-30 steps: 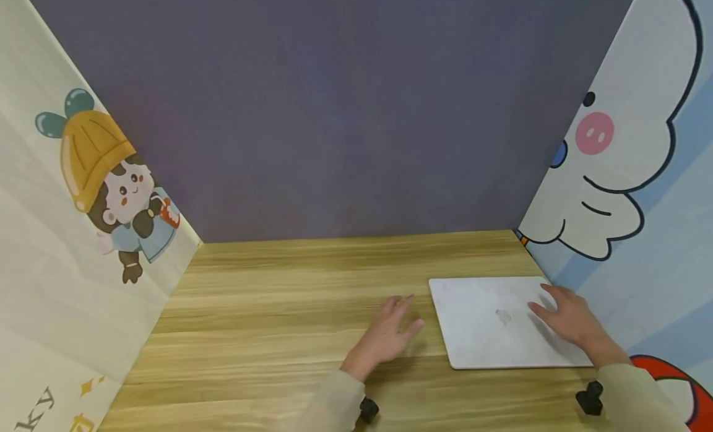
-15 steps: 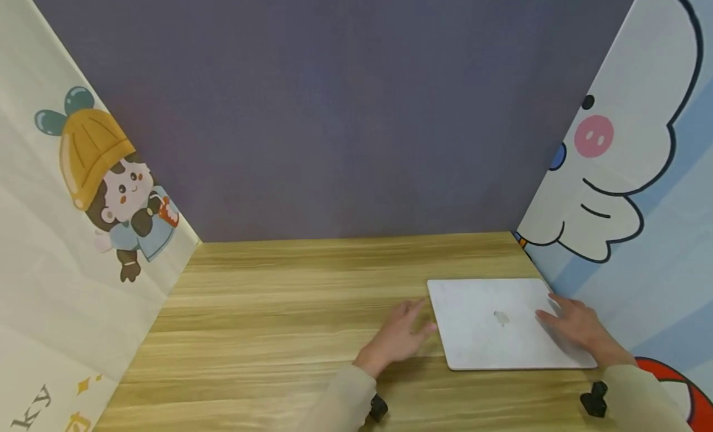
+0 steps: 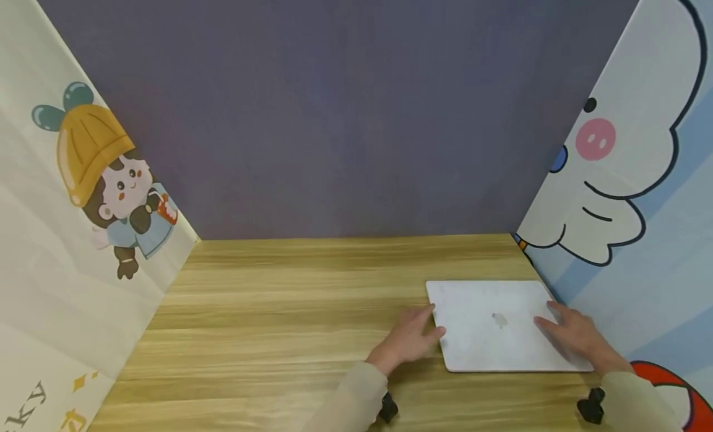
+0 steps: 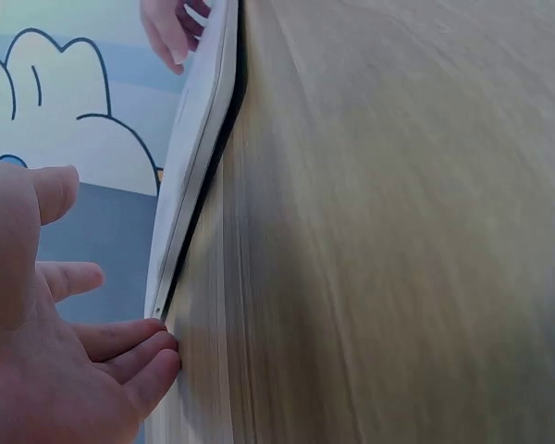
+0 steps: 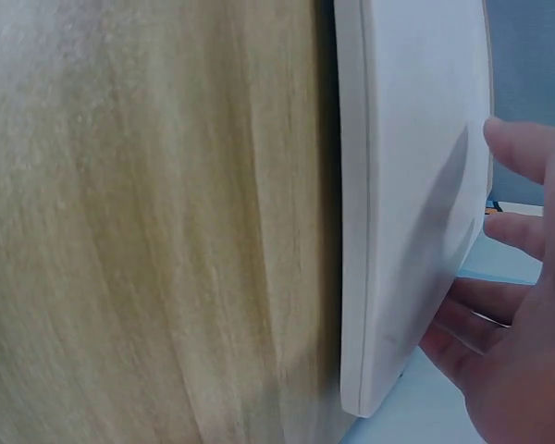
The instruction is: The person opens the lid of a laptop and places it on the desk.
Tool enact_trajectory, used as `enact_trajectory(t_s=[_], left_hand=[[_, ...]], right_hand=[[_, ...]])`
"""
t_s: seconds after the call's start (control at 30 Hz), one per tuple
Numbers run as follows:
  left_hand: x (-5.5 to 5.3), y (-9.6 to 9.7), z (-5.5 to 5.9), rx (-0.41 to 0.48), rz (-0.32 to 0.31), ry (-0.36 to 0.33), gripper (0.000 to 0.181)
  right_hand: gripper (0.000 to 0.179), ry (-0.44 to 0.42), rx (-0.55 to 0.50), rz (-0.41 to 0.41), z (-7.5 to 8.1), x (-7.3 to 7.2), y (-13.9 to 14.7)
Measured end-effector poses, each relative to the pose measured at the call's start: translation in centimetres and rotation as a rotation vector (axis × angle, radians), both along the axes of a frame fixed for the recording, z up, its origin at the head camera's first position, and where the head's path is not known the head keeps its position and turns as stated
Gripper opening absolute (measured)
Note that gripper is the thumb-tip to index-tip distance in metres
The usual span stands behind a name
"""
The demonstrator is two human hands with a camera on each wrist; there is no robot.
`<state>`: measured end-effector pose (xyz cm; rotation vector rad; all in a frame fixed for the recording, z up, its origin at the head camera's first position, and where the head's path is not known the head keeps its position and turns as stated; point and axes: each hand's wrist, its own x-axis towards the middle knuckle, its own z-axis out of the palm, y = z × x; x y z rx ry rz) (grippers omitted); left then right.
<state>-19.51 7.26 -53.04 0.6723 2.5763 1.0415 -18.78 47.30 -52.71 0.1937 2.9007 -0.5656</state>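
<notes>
A closed silver laptop [image 3: 490,345] with a logo on its lid lies flat on the wooden table. At its left edge is my left hand [image 3: 408,340], thumb and fingers spread and extended. In the left wrist view, the lower fingertips [image 4: 157,356] reach the laptop's near corner, low by the table; whether they touch it is hard to tell. My right hand [image 3: 582,338] is at the right edge, its thumb above the lid. From the right wrist view, several fingers [image 5: 476,324] pass beside the laptop's side, partly hidden by it, and are not curled tight.
The wooden tabletop [image 3: 267,333] extends left of the laptop. A dark grey panel [image 3: 356,110] stands behind it. Printed walls flank both sides, and the right wall [image 3: 624,296] comes close to the laptop's right edge. A black wrist mount [image 3: 592,406] sits under the right sleeve.
My left hand has moved right, from bare table to the laptop's left edge. My right hand has shifted slightly outward and lower at the right edge. The laptop stays essentially in place.
</notes>
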Motion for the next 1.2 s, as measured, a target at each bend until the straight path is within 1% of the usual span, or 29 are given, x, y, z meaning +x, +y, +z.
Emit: enact_trajectory(t_s=[0.13,0.27,0.43,0.53,0.67,0.73,0.8,0.9,1.03,1.2], left_hand=[[0.0,0.7,-0.1,-0.047,-0.011,0.037,0.066],[0.0,1.3,-0.3,-0.067,-0.019,0.049,0.066],[0.0,2.1,-0.3,-0.096,-0.006,0.042,0.066],[-0.1,2.7,-0.3,-0.118,0.002,0.06,0.067],[0.1,3.3,-0.3,-0.122,0.024,0.073,0.068],[0.2,3.5,-0.3,-0.102,0.042,0.05,0.07],[0.4,3.6,-0.2,-0.072,0.063,0.014,0.072],[0.5,3.7,0.0,-0.012,0.091,-0.043,0.069],[0.6,4.0,0.0,0.033,0.112,-0.067,0.062],[0.7,4.4,-0.3,0.087,0.138,-0.103,0.062]], right_hand=[[0.094,-0.005,-0.032,-0.017,0.0,0.2,-0.1],[0.092,-0.006,-0.045,-0.024,0.0,0.3,-0.3],[0.089,-0.002,-0.061,-0.026,0.1,0.3,-0.3],[0.088,-0.003,-0.07,-0.033,0.3,0.4,-0.4],[0.089,-0.019,-0.085,-0.048,0.4,0.5,-0.4],[0.09,-0.027,-0.098,-0.058,0.5,0.5,-0.5],[0.092,-0.03,-0.111,-0.07,0.5,0.4,-0.6],[0.093,-0.032,-0.134,-0.086,0.5,0.3,-0.7],[0.09,-0.025,-0.148,-0.104,0.5,0.3,-0.7],[0.088,-0.012,-0.157,-0.123,0.6,0.4,-0.7]])
